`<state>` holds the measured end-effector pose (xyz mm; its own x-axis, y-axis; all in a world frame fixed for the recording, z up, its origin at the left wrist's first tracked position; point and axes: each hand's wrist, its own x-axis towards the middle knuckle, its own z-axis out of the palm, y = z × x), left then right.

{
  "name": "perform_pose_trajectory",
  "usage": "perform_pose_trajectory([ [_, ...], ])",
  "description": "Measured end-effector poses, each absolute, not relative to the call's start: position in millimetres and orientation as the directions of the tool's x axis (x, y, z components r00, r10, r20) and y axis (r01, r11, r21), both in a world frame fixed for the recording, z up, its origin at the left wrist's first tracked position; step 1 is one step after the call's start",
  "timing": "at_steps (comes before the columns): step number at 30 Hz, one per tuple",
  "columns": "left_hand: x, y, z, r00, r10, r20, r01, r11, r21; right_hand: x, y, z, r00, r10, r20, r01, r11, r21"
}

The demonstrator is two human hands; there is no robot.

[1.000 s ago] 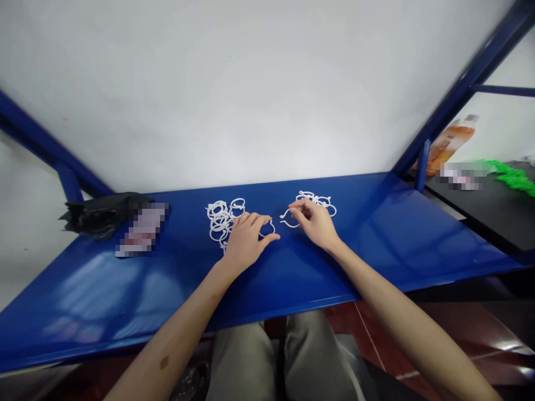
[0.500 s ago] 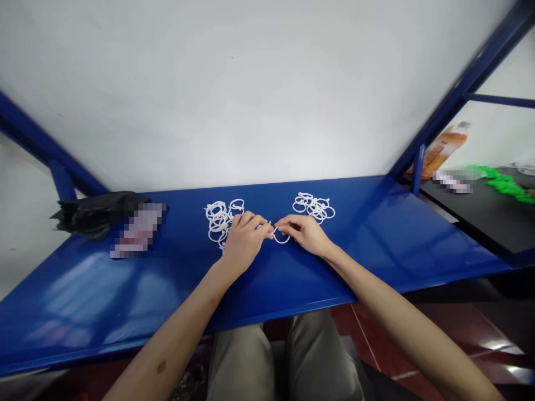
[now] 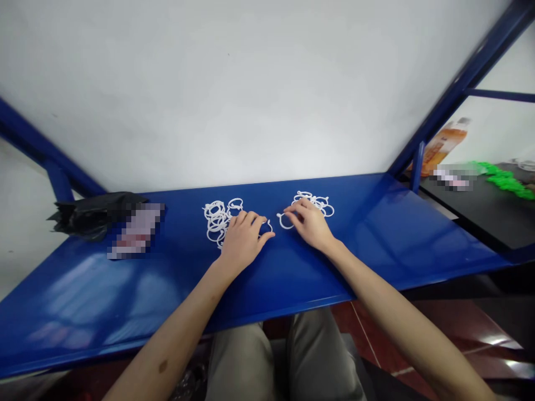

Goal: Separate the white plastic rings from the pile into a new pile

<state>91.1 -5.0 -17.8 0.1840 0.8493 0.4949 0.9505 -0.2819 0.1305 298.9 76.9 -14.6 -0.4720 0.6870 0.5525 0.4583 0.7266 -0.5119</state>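
Observation:
White plastic rings with small knobbed ends, resembling binder rings or shower curtain rings, lie in two groups on the blue table (image 3: 288,278). My left hand (image 3: 242,234) rests beside the left pile of rings (image 3: 215,217), partly covering it. Its thumb is stretched away from the fingers. A white ring with a gap (image 3: 271,225) shows between that thumb and the fingertips; whether it is touched is unclear. Between thumb and fingertips, my right hand (image 3: 310,223) pinches another ring (image 3: 284,225). Behind that hand lies the right pile of rings (image 3: 328,209), partly hidden by it.
A black plastic bag (image 3: 83,214) and a blurred-out packet (image 3: 140,228) lie at the table's left. Blue metal posts (image 3: 417,167) stand at the sides before a white wall. At right, a black surface holds an orange bottle (image 3: 445,146) and green pieces (image 3: 507,181).
My hands have drawn apart from where they met at one ring. The right hand has carried its ring slightly up and right, while the left thumb has spread open.

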Motion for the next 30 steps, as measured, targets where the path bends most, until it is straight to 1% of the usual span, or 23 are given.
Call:
perform_pose_trajectory([
  [3, 90.6, -4.5, -20.9, 0.193, 0.872, 0.45, 0.955, -0.272, 0.117, 310.7, 92.2, -18.0, -0.333, 0.749, 0.573, 0.626, 0.63, -0.46],
  [7, 88.7, -4.7, -22.6, 0.229, 0.869, 0.439, 0.936, -0.321, 0.147, 323.1, 109.6, -25.8, -0.293, 0.759, 0.582, 0.753, 0.558, -0.349],
  [11, 88.6, -5.4, -22.1, 0.194, 0.857, 0.477, 0.934, -0.31, 0.178, 325.6, 115.4, -28.7, -0.272, 0.76, 0.59, 0.773, 0.538, -0.336],
  [15, 91.6, -6.9, -18.4, 0.109, 0.874, 0.474, 0.942, -0.244, 0.232, 321.6, 106.4, -21.4, -0.274, 0.727, 0.629, 0.738, 0.578, -0.347],
  [18, 95.0, -7.8, -14.4, 0.094, 0.897, 0.431, 0.94, -0.222, 0.257, 312.1, 90.9, -13.2, -0.338, 0.704, 0.624, 0.624, 0.664, -0.411],
  [20, 97.1, -7.9, -12.9, 0.084, 0.892, 0.444, 0.933, -0.226, 0.279, 302.9, 78.7, -9.5, -0.416, 0.716, 0.561, 0.498, 0.695, -0.519],
  [22, 98.6, -7.5, -13.1, 0.047, 0.87, 0.49, 0.921, -0.228, 0.316, 293.6, 67.6, -8.3, -0.487, 0.744, 0.456, 0.384, 0.652, -0.654],
  [24, 99.5, -7.1, -14.2, 0.017, 0.847, 0.532, 0.906, -0.238, 0.35, 286.2, 59.7, -9.4, -0.542, 0.756, 0.367, 0.304, 0.583, -0.753],
  [27, 100.6, -7.6, -15.5, 0.042, 0.834, 0.55, 0.877, -0.294, 0.38, 281.3, 55.1, -12.5, -0.579, 0.754, 0.311, 0.245, 0.524, -0.815],
  [30, 102.2, -9.1, -14.0, 0.051, 0.845, 0.532, 0.803, -0.352, 0.481, 282.2, 56.4, -13.8, -0.564, 0.76, 0.324, 0.257, 0.534, -0.805],
])
